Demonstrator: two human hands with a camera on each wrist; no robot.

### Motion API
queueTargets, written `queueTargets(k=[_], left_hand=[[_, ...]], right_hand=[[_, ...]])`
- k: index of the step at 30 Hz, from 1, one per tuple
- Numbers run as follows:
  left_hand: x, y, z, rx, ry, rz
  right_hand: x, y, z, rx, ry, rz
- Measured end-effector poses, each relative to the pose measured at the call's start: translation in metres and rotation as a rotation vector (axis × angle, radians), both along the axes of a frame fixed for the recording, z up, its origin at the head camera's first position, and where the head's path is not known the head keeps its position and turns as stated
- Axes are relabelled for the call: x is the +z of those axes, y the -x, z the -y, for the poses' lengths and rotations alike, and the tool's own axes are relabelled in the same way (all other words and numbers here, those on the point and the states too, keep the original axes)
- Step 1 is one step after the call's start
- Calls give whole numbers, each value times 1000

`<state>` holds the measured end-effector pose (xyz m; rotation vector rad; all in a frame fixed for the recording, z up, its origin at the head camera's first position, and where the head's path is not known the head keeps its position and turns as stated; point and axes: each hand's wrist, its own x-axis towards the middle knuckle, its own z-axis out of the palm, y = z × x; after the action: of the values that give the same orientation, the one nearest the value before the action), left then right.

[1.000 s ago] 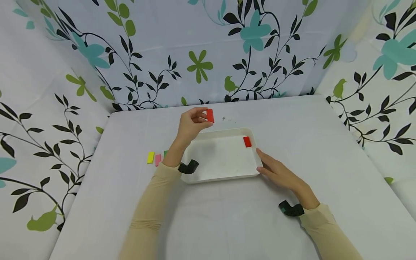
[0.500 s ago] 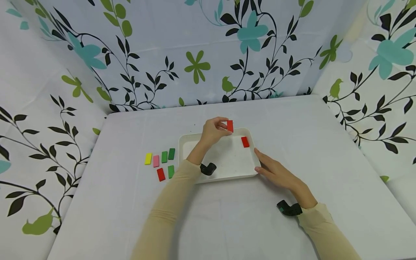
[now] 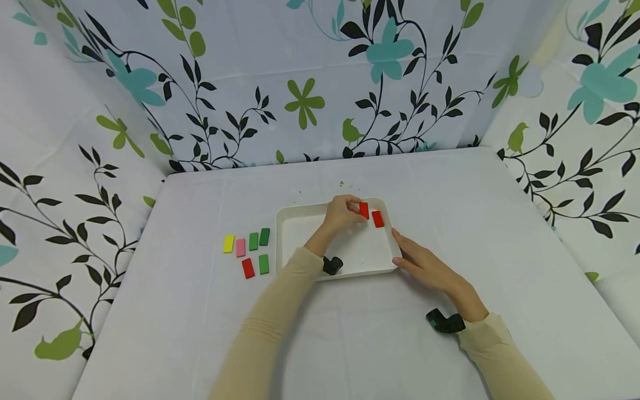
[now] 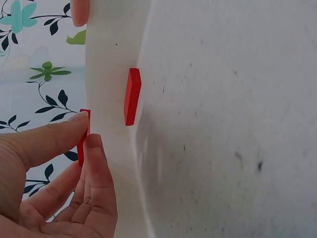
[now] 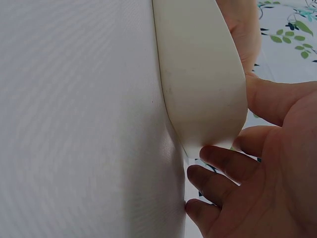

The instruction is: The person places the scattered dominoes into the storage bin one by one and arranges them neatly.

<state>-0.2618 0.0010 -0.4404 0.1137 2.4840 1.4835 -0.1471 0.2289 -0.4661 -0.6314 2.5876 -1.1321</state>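
Head view: left hand (image 3: 341, 214) pinching unmarked red block (image 3: 364, 210) over white tray (image 3: 300, 214).

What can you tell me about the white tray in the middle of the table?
The white tray is a shallow rectangle with rounded corners and a low raised rim, seemingly smooth plastic, its floor speckled with small dark marks. It lies flat on the white table. One red block lies inside near its far right corner. The left hand pinches a second red block above it, and the right hand rests against its right edge.
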Motion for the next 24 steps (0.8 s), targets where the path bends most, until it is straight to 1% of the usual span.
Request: queueTargets(k=[4, 8, 11, 14, 17, 18, 19, 24], left_hand=[[-4, 0, -4, -1, 2, 26], [-9, 1, -7, -2, 39, 25], [-14, 2, -9, -17, 63, 25], [-19, 4, -11, -40, 64, 26], [-21, 6, -13, -60, 61, 20], [-23, 7, -13, -70, 57, -6], [-24, 8, -13, -74, 59, -11], [-24, 6, -15, -79, 74, -33]], right_hand=[[-1, 0, 0, -3, -6, -6], [-1, 0, 0, -3, -5, -7], [0, 0, 0, -2, -5, -8], [0, 0, 0, -2, -7, -10], [0, 0, 0, -3, -10, -13], [-1, 0, 0, -3, -11, -14], [-1, 0, 0, -4, -12, -15], [-1, 0, 0, -4, -12, -14]])
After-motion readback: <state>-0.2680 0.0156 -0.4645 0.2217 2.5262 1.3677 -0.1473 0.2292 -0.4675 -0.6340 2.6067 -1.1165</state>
